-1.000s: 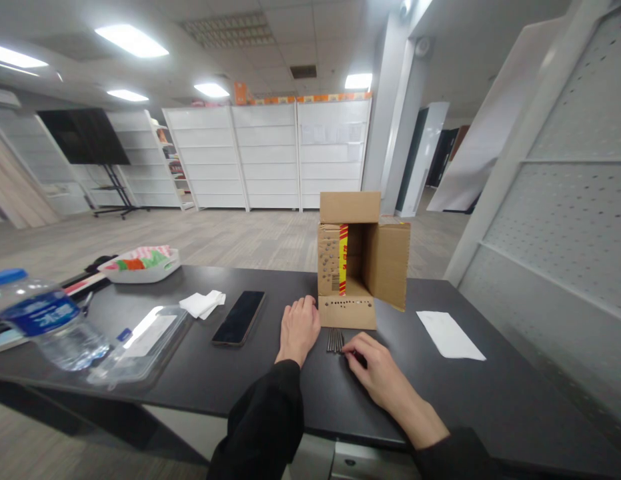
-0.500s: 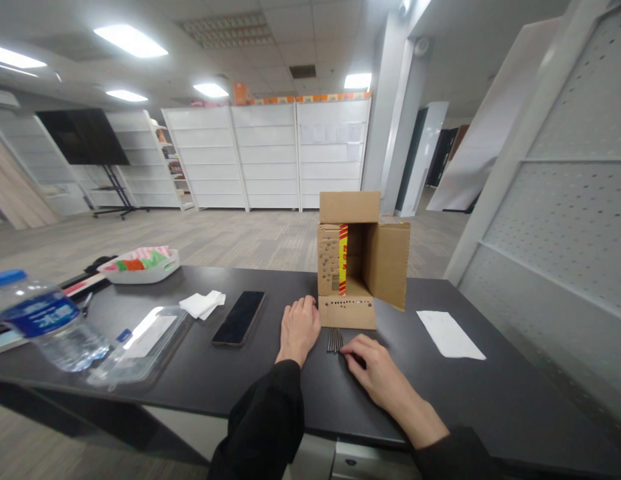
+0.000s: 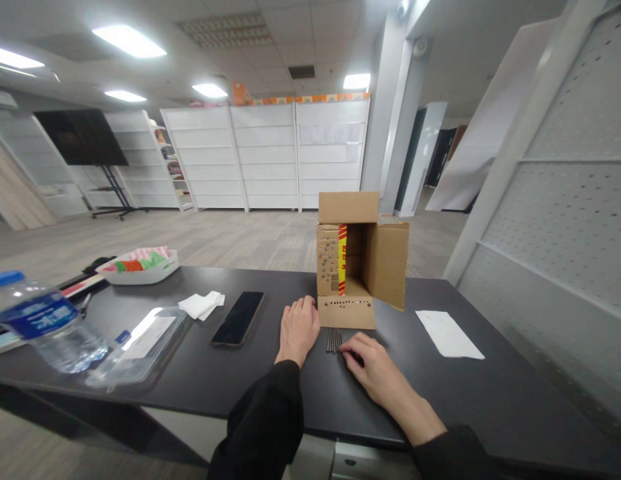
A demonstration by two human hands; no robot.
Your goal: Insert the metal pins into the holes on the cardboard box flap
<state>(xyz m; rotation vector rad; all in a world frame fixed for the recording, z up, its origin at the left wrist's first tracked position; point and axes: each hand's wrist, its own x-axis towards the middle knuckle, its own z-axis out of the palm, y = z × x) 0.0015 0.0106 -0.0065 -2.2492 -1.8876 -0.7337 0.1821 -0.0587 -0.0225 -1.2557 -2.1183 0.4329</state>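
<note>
Several long, thin metal pieces that look like nails [image 3: 333, 340] lie side by side on the dark table, just before the cardboard box [image 3: 327, 260]. My right hand [image 3: 371, 365] is at the right end of this row, thumb and forefinger pinched on the nearest nail. My left hand [image 3: 299, 328] rests palm down beside the box's lower left corner, fingers loosely bent and apparently holding nothing. The box stands with its opening towards me and its flaps spread. Round metal heads dot its left flap, and a row of dark dots runs along the bottom flap.
Left of my hands are a phone [image 3: 239, 319], crumpled tissue [image 3: 202, 305], a clear plastic case [image 3: 145, 343], a water bottle [image 3: 45, 320] and a white basket [image 3: 140, 273]. A white paper sheet [image 3: 449, 335] lies right of the box. A perforated panel [image 3: 565, 220] borders the table's right side.
Both hands, the box and the row of nails stay in practically the same place. The whole view has shifted very slightly.
</note>
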